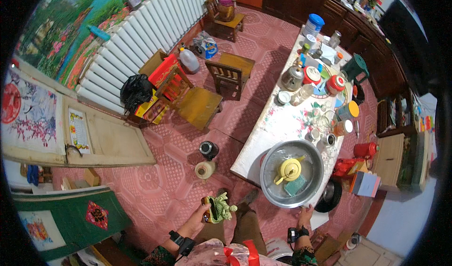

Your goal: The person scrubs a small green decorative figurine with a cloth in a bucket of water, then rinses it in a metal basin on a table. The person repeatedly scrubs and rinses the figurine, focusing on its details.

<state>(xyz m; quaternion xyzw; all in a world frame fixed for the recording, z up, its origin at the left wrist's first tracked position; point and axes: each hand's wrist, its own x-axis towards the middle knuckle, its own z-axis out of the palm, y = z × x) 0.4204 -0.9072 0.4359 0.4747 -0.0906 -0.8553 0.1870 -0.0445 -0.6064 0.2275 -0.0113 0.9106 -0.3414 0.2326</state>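
Observation:
My left hand point(197, 216) grips a green and brown glazed ceramic figurine point(220, 208), held over my lap with its dark hollow side facing up. At the near end of the table my right hand point(304, 214) is beside the lower rim of a large metal basin point(267, 190); whether its fingers touch the rim or the table edge is unclear. Inside the basin is shallow water, with a yellow teapot point(290, 169) and a green scouring pad point(296, 186) next to it.
The long table point(257, 139) carries jars, glasses, a metal kettle point(292, 78) and a blue-lidded can point(314, 25). On the floor are a thermos point(208, 149), a beige vessel point(204, 170) and wooden chairs point(199, 107). A black pan point(332, 195) lies right of the basin, a white bucket point(279, 248) below.

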